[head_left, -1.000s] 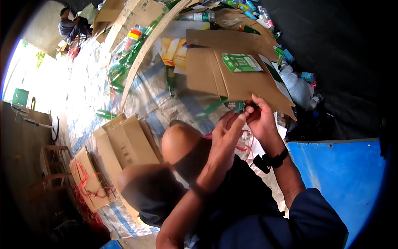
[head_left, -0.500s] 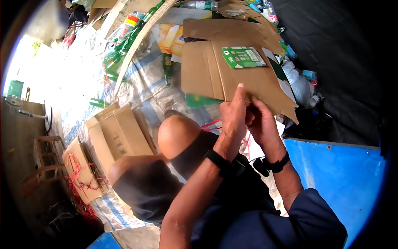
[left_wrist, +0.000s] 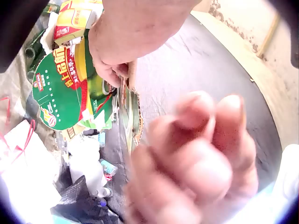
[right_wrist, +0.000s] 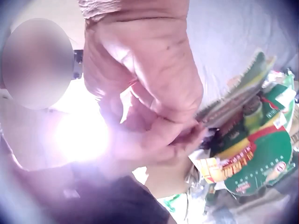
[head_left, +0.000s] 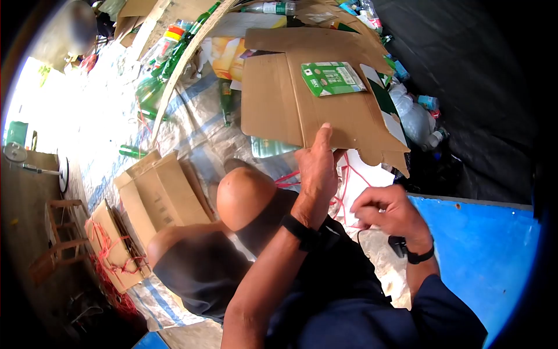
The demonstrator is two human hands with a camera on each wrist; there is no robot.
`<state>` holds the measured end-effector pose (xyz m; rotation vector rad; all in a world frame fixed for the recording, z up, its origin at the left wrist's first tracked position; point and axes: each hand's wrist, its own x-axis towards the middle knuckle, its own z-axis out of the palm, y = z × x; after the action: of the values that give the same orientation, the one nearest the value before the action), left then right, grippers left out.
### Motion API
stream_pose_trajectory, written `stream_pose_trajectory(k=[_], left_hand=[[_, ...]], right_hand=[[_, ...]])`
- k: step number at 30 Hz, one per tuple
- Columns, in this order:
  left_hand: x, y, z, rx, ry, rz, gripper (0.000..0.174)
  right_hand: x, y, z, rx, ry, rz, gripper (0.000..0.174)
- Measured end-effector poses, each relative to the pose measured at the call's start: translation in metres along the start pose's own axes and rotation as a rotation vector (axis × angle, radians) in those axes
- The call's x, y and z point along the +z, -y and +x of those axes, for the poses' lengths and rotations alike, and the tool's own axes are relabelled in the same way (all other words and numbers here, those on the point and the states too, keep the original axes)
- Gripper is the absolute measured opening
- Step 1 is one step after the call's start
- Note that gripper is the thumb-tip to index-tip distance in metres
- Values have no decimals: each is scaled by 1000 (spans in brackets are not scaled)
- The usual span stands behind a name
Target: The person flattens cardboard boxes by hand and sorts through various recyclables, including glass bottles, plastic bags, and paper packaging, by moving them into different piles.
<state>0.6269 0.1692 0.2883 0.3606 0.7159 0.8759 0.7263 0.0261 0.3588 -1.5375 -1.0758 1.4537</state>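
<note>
My left hand [head_left: 317, 170] grips the near edge of a flattened brown cardboard box [head_left: 273, 99], thumb on top and fingers underneath. A flat green carton [head_left: 332, 78] lies on the box's brown face. In the left wrist view, a green printed panel [left_wrist: 58, 100] with red and yellow lettering shows beside the left hand. My right hand [head_left: 394, 214] is apart from the box, nearer my body, its fingers curled. That same hand is blurred in the left wrist view, and nothing shows in its grasp.
Folded cardboard boxes [head_left: 165, 192] lie left of my knees, next to a bundle tied with red string [head_left: 113, 244]. Green bottles [head_left: 154, 87] and a curved cardboard strip [head_left: 180, 70] are farther off. Plastic bottles [head_left: 433, 138] litter the right side. A blue panel [head_left: 476, 250] stands by my right arm.
Both hands were together at the box's near edge. The right hand has let go and drawn back toward my body. The left hand has stayed on the edge, and the box has shifted slightly left.
</note>
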Motion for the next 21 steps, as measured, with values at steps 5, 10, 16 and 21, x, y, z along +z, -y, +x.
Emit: stream_pose_trajectory(k=[5,10,16,21], left_hand=[[0,5,3,-22,-7,-45,33],[-1,0,-4,-5,-19,-60,32],[-5,0,-8,-14,-68,-47,31],[-5,4,-6,20,-93,-44,31]], right_hand=[[-37,30,33,-361,-441,-558,17],[-79,27,98,-552,-466,-817,37],[-107,21,171,-538,-268,-944,65],[-121,24,213,-327,-109,-1040,83]])
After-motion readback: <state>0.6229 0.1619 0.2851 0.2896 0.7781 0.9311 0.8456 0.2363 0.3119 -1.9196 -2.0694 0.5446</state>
